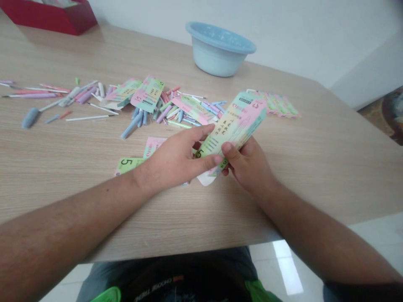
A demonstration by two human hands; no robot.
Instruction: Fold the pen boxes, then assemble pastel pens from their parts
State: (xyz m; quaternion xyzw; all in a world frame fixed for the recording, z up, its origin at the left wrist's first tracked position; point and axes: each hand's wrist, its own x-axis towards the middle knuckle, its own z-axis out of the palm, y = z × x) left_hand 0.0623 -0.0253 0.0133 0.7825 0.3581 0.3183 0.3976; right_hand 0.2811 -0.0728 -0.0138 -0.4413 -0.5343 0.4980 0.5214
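Observation:
A slim pastel pen box (pixel 234 121), printed with Chinese characters and a "5", is held at a slant above the table. At its lower left edge my left hand (pixel 174 155) grips it, thumb across the printed face. My right hand (pixel 252 165) has closed on the lower right side, with the thumb on the front. A white flap (pixel 206 179) sticks out at the box's near end. More printed boxes (pixel 128 164) lie partly hidden beneath my left forearm. Beyond my hands spreads a pile of pastel pens and caps (pixel 166 110).
Several printed boxes (pixel 147 93) rest on the pile, and others (pixel 281 104) lie flat to the right. A light blue basin (pixel 220 54) stands at the back by the wall. The red box (pixel 59 20) is at the far left. The table's near edge runs above my lap.

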